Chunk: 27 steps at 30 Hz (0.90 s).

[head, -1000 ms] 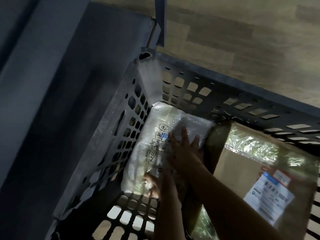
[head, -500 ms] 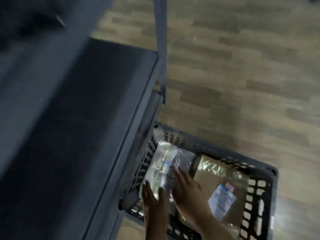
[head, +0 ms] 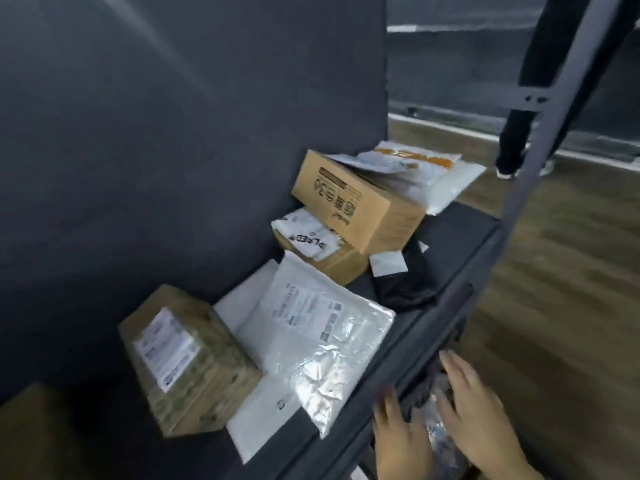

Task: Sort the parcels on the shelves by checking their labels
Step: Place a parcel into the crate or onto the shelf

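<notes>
Presently, as I read the head view: one shelf (head: pixel 446 233), a dark grey flat board with a raised front lip, holds the parcels. Boxes, three, cardboard: a taped box (head: pixel 194 368) at the near end, glossy, one white label on top; a tan box (head: pixel 360 206), black print, tilted on a lower box (head: pixel 337 266). Mailers, white plastic: a top mailer (head: pixel 318 337), crinkled and labelled, overlaps a flat under mailer (head: pixel 263 424) just beside the taped box. One printed bag (head: pixel 308 233) lies on the lower box, under the tan one. One black bag (head: pixel 405 285), soft, with a white slip, sits near the lip. At the far end are orange-printed bags (head: pixel 433 168), white; I cannot count them. Below the lip is one wrapped parcel (head: pixel 438 414), shiny and wrinkled. Left hand (head: pixel 401 441): flat, fingers straight, gripping nothing I can see. Right hand (head: pixel 481 417): flat, fingers spread, resting on that parcel. Also one grey post (head: pixel 540 116), a wood-grain floor (head: pixel 554 323), and dark trouser legs (head: pixel 519 126) beyond.
</notes>
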### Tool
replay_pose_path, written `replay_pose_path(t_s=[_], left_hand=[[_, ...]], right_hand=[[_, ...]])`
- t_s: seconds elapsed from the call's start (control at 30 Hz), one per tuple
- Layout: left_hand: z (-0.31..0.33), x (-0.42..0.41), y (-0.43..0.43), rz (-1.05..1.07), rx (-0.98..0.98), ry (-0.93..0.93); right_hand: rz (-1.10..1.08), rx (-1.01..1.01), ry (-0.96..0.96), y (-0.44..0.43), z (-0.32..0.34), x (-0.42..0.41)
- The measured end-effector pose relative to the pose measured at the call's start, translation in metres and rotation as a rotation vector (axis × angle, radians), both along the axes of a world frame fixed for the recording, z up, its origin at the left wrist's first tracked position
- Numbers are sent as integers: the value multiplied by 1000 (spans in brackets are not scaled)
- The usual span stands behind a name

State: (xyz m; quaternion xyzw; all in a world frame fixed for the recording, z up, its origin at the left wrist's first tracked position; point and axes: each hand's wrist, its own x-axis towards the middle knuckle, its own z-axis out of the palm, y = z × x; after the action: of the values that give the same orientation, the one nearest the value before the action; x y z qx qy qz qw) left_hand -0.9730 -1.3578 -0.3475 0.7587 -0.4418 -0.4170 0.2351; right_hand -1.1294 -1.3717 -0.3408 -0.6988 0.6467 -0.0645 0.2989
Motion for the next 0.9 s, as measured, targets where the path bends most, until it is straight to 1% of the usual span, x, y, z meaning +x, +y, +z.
replay_pose_path(t_s=[0.03,0.07,0.1,0.17,0.23,0.27,0.33,0.4,0.47,0.5,0.57,0.6,0.67,0.7,0.77,0.83,0.9], left_hand=[[20,-32,20,57,62,-6],[39,-16,35,71,65,-45],[46,-4,37,20,36,-79],[60,15,51,59,49,-14],[67,42,65,62,112,56],[69,54,72,82,93,46],[72,75,86,171,96,37],[71,90,94,253,80,47],[69,101,96,304,89,89],[69,106,94,322,93,111],[68,115,84,352,124,165],[67,119,77,365,139,198],[66,125,63,381,192,283],[65,125,56,390,219,331],[65,121,48,397,226,391],[59,116,40,345,208,425],[59,111,36,380,201,509]], right_hand=[[-12,-55,-32,-4,16,5],[-42,-92,-25,-10,41,11],[-58,-151,-69,-16,51,17],[-25,-143,-161,-21,83,34],[-12,-62,-201,-29,97,48],[2,-8,-213,-32,105,55],[22,80,-229,-37,103,70],[-27,181,-281,-36,94,85],[-186,253,-434,-33,81,96],[-313,296,-550,-32,75,100],[-608,448,-783,-34,67,106],[-717,531,-879,-34,64,108],[-825,662,-1051,-32,60,111],[-841,708,-1111,-32,58,112],[-799,764,-1170,-28,55,116],[-682,768,-1171,-28,57,122],[-607,735,-1143,-29,62,129]])
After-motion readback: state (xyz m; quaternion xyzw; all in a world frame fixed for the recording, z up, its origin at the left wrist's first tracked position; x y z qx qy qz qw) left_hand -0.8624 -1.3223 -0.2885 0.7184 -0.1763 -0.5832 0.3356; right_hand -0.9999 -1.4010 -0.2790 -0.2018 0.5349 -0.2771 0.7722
